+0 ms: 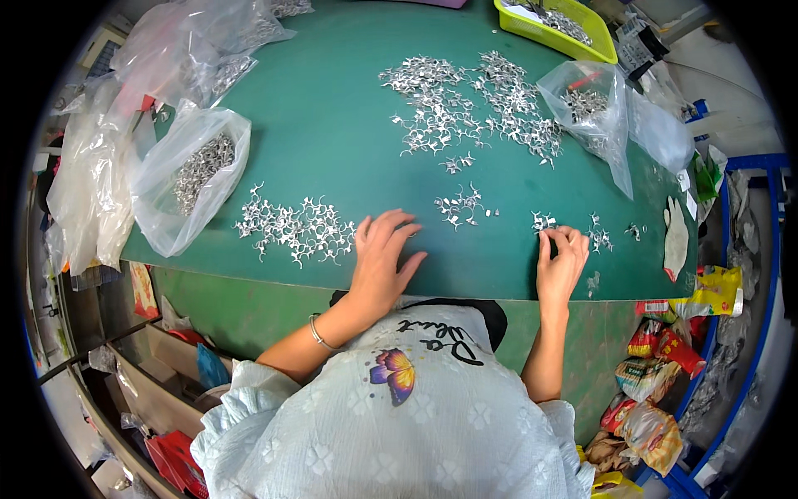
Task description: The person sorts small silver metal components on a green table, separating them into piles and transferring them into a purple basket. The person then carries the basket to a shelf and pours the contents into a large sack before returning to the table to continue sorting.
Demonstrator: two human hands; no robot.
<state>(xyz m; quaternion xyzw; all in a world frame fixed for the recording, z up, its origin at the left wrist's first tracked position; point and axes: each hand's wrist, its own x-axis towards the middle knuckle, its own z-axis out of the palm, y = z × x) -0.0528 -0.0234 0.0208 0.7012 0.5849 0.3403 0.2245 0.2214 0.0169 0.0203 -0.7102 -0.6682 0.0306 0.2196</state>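
Note:
My left hand (384, 254) rests palm down on the green table, fingers stretched and thumb apart. It is beside a spread of small curved silver metal pieces (303, 229) and holds nothing visible. My right hand (563, 262) is farther right, its thumb and fingertips drawn together in a pinch. Just beyond those fingertips lies a little group of metal pieces (542, 220); whatever the fingers hold is too small to make out. To the right of that hand lies another small group of pieces (598, 235). Between the hands, farther back, sits a loose cluster of pieces (460, 205).
Big heaps of metal pieces (436, 104) cover the table's far middle. Clear plastic bags of parts stand at left (195, 179) and right (590, 108). A yellow-green basket (553, 37) is at the back. A white glove (675, 237) lies near the right edge.

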